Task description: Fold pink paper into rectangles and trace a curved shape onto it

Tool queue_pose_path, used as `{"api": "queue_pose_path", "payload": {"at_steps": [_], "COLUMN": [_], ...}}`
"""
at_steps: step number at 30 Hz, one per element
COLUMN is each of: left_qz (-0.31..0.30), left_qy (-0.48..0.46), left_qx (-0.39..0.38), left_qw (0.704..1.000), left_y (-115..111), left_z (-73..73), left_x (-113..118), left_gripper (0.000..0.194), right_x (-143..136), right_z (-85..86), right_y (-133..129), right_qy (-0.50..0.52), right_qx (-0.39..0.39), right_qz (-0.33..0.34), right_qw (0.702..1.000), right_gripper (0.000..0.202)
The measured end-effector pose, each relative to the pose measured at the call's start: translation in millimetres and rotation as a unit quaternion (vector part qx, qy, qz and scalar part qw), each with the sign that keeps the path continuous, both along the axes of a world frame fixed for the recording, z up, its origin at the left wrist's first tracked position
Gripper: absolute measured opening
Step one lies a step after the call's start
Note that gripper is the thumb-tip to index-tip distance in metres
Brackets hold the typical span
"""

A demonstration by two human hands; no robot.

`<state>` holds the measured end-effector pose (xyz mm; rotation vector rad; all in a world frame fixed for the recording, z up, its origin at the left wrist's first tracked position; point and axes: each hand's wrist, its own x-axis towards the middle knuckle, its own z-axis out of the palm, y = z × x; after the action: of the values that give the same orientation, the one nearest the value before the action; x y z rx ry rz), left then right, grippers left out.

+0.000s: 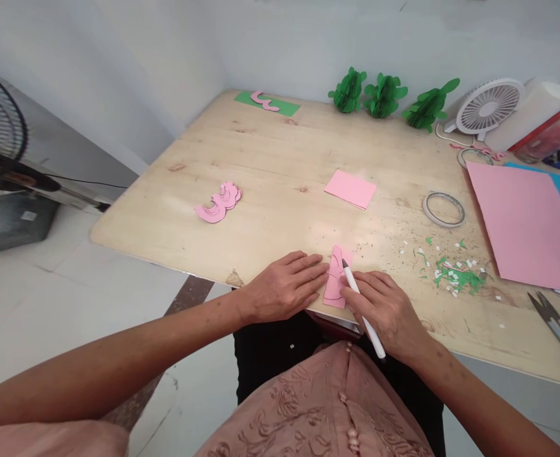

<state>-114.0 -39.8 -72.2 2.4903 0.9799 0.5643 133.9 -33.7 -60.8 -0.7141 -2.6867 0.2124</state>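
My left hand [292,282] lies flat at the table's front edge, fingertips touching the left side of a narrow pink paper piece [335,289]. Curved lines show on that piece, and a wavy-cut pink shape appears to lie on it. My right hand [385,308] grips a white pen [368,330] with a dark tip, which points at the upper part of the pink piece. Farther back sits a pink paper rectangle [350,189]. To the left is a pile of wavy pink cutouts [220,202].
A roll of tape [444,209], green and white paper scraps [458,278], scissors [557,327] and pink sheets [530,228] lie at right. Green paper figures [381,95] and a small white fan [489,108] stand at the back. A green strip [284,108] lies back left.
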Motion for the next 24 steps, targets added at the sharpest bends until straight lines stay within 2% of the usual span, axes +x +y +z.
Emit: {"api": "queue_pose_path", "payload": {"at_steps": [7,12,16,24], "left_qz": [-0.008,-0.013,-0.004,-0.007], "left_qy": [0.028,0.058,0.045,0.05], "left_qx": [0.046,0.155,0.21,0.226], "left_qw": [0.999,0.986,0.977,0.973], "left_y": [-0.3,0.0,-0.2,1.2], "left_z": [-0.8,-2.9,-4.6,-0.3], "left_x": [0.0,0.2,1.5,3.0], "left_gripper": [0.035,0.033,0.031,0.033], "right_x": [-0.5,-1.5,-2.4,-2.9], "right_z": [0.1,1.2,1.8,1.2], "right_y": [-0.1,-0.3,-1.2,-1.5], "right_qy": [-0.004,-0.005,-0.002,-0.003], "right_qx": [0.013,0.016,0.018,0.028], "right_qz": [-0.004,-0.007,-0.009,-0.009], "right_qw": [1.0,1.0,1.0,1.0], "right_gripper": [0.025,0.026,0.025,0.024]}}
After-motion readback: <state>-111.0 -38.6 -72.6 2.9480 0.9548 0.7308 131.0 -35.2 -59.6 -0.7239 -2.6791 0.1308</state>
